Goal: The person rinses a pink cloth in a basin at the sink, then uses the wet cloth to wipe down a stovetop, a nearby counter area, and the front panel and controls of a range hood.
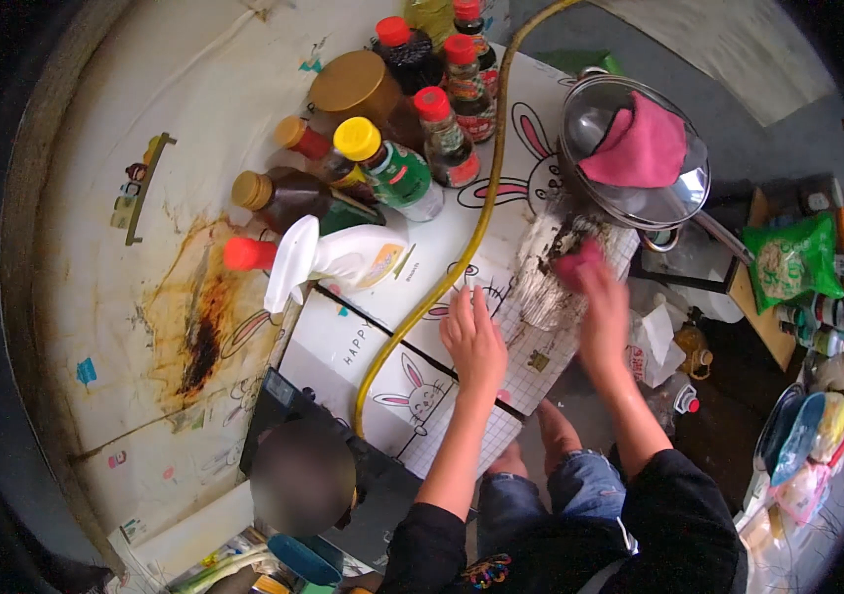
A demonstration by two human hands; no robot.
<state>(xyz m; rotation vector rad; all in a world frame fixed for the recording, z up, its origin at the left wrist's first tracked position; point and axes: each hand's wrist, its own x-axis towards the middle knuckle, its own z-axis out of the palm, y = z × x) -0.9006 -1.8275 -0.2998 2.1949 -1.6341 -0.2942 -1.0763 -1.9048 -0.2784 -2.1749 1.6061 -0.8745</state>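
Note:
My right hand [604,315], blurred by motion, grips a dark pink cloth [576,263] against a soiled silvery patch [541,297] at the edge of the counter. Dark grime marks the patch beside the cloth. Over the rabbit-print counter covering [429,267] rests my left hand [475,345], fingers extended and holding nothing; whether it presses on the surface I cannot tell. A yellow hose [483,215] runs past its left side. Beyond my right hand stands a wok with a glass lid [585,119], and another pink cloth [637,148] lies on the lid.
Several sauce bottles [401,174] and a white spray bottle [348,256] crowd the stained wall [203,349]. A black stove [392,512] lies near left, with a blurred round shape [303,479] over it. A green bag [789,260] sits on a shelf at right.

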